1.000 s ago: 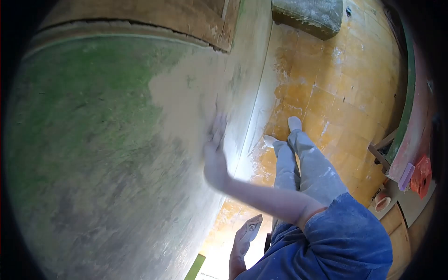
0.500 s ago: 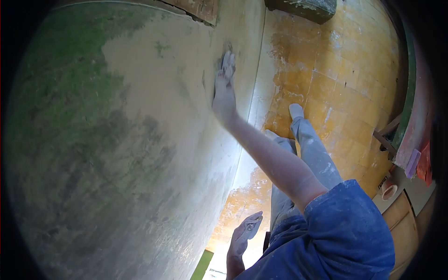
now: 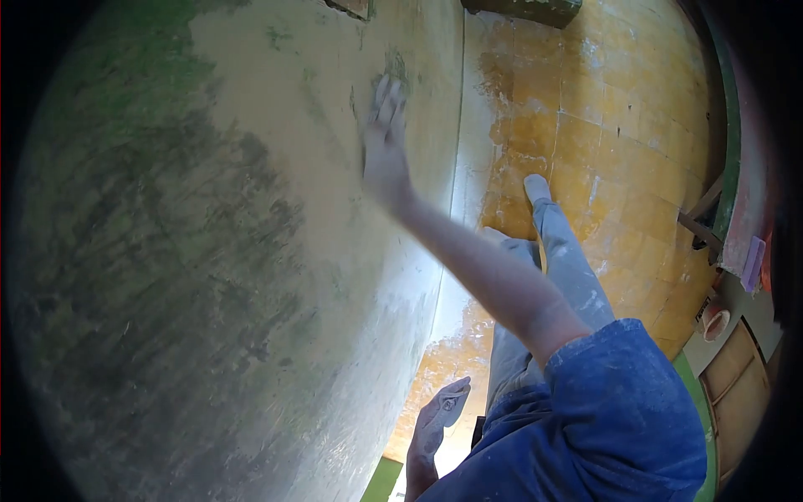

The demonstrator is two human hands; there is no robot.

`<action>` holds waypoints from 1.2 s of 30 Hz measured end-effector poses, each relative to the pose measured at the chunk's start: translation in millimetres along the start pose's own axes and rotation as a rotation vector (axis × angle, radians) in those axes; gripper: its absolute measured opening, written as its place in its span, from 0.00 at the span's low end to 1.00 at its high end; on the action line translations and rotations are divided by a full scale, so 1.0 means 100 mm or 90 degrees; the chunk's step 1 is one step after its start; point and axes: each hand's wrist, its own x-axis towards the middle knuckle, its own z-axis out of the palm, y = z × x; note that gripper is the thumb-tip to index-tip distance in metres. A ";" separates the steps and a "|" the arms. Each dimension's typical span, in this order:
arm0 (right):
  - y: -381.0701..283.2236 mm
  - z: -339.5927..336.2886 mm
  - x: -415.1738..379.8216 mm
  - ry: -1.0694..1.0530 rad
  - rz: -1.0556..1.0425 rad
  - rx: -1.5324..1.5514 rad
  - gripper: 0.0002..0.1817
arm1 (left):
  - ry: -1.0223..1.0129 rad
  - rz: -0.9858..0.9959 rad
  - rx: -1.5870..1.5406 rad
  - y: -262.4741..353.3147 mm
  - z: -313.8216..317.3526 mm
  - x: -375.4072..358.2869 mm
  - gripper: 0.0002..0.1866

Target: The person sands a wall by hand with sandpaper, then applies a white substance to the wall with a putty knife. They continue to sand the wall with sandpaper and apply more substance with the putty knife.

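My right hand (image 3: 386, 142) lies against the wall (image 3: 326, 251), its fingers stretched out and whitened with dust. Under the palm the surface is pale beige, with a small dark scuffed spot just beyond the fingertips. Whether anything thin lies beneath the palm is hidden. Lower in the view, my left hand (image 3: 442, 416) hangs in front of my body, coated in white. Its fingers are curled together, and what they hold, if anything, cannot be made out.
Green and dark grey patches cover the wall's left part. The tiled floor (image 3: 577, 159) is yellow with white stains. A dark block (image 3: 527, 10) stands at the top; a purple object (image 3: 754, 263) and a pinkish pipe-like piece (image 3: 715, 320) are at the right.
My right hand has slid a little to the left across the wall, showing more of the dark spot. The whole view has shifted slightly; my left hand stays about where it was.
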 end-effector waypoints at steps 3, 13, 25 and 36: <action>-0.49 0.14 -0.99 -0.103 -0.084 0.263 0.34 | -0.012 -0.009 0.015 0.02 -0.01 0.03 0.23; -0.34 0.11 -0.49 -0.093 -0.245 -0.149 0.33 | -0.028 0.019 0.006 -0.03 -0.10 -0.04 0.21; -0.51 0.06 -0.47 -0.109 -0.210 -0.134 0.33 | -0.070 -0.013 0.043 0.23 -0.05 0.07 0.18; -0.98 0.04 0.05 -0.090 -0.142 -0.076 0.33 | -0.058 -0.017 0.089 0.36 -0.01 0.13 0.23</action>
